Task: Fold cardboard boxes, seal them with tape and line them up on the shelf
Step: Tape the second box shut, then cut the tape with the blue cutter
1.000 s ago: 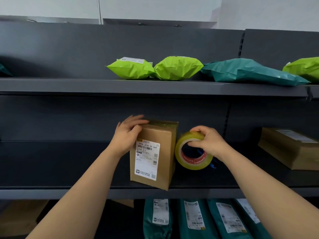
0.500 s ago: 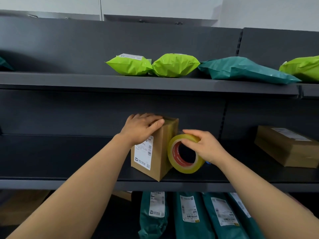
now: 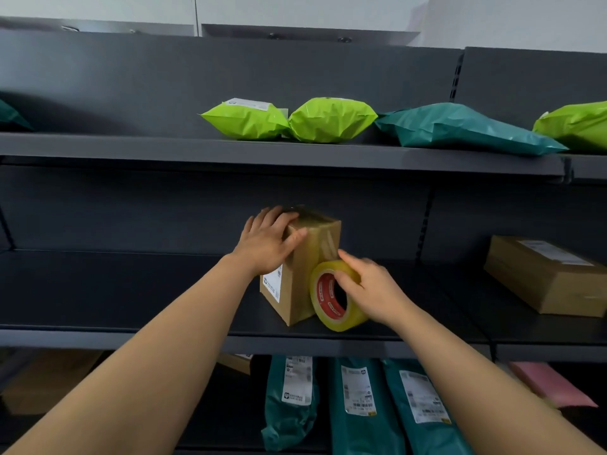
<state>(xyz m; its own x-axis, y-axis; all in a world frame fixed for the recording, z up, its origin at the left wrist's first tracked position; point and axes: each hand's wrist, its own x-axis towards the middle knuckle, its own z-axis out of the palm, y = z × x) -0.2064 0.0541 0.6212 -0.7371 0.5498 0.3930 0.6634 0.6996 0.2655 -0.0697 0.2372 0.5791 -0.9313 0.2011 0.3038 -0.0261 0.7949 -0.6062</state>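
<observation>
While the small brown cardboard box [image 3: 308, 267] stands upright on the dark grey metal middle shelf [image 3: 131, 330], it is gripped at its upper left corner by the left hand [image 3: 267, 241], fingers curled over the taped top and thumb laid across the near face. A white shipping label [image 3: 272, 285] is seen on the box's left side, partly covered by the wrist. Glossy clear tape is visible across the top and down the near face of the box.

Just to the right, a roll of yellowish clear packing tape with a red inner core [image 3: 335, 295] is stood on edge on the same shelf, pressed against the box's lower right side. The roll is held by the right hand [image 3: 369, 287], fingers bent over its upper rim and into the core opening, so the hand is partly closed around it.

Further right on that shelf, well apart, a flat brown cardboard parcel [image 3: 545, 274] is laid. On the shelf above, two lime green plastic mailers [image 3: 289, 121] and a teal plastic mailer [image 3: 460, 128] are lined up. Below, teal labelled mailers [image 3: 358, 402] are stood upright.
</observation>
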